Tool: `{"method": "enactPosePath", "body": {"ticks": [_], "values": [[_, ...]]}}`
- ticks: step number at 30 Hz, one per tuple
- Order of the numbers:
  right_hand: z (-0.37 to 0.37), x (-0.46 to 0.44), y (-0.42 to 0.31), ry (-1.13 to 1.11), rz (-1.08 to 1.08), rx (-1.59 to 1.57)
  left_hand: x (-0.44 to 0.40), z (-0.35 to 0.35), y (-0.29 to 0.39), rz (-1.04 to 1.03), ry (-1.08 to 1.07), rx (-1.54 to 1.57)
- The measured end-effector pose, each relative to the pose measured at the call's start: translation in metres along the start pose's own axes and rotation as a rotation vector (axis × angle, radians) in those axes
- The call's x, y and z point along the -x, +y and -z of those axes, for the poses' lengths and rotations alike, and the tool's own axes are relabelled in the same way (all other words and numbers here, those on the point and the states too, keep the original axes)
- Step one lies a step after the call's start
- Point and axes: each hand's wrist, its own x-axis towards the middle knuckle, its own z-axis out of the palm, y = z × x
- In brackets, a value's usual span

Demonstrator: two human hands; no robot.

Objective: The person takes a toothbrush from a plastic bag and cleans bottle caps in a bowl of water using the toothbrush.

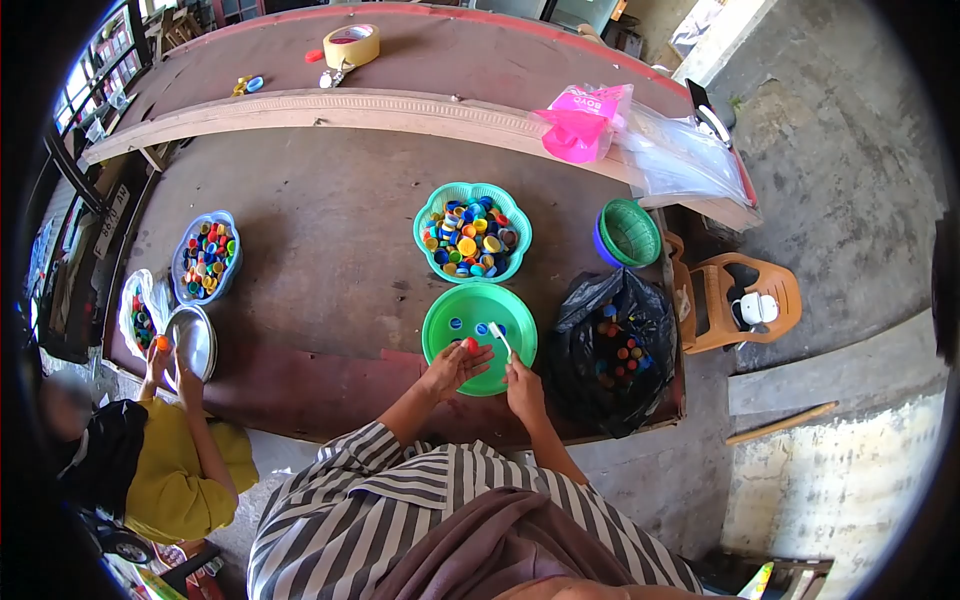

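Note:
My left hand [455,371] is palm up over the green basin [434,318], holding a red bottle cap [470,344] near its fingers. In my right hand [522,387] is a toothbrush [502,338], its white bristle end pointing up and left above the basin. Several blue caps lie on the basin floor. Just beyond the basin, a teal scalloped basket [424,217] holds many mixed-colour caps. To the right of my right hand, a black plastic bag [570,330] lies open with red, orange and blue caps inside.
A co-worker's hands [172,372] hold an orange cap beside a metal bowl [203,335] and a blue basket [180,262] of caps. Nested green and blue baskets [632,235] stand right. A wooden ledge [400,112] crosses behind, with tape [352,48] and pink plastic [580,125] beyond.

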Motion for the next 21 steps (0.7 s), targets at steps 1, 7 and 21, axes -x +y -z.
{"method": "enactPosePath", "body": {"ticks": [1, 7, 21], "values": [[0.002, 0.0, -0.005, 0.031, 0.023, -0.076, -0.002, 0.004, -0.001, -0.006, 0.004, 0.003], [-0.003, -0.003, 0.009, 0.032, 0.066, 0.07, 0.001, -0.006, 0.006, -0.013, 0.055, 0.019], [0.022, 0.014, 0.006, -0.089, 0.261, 0.175, 0.002, 0.005, 0.004, -0.212, 0.11, -0.782]]}}
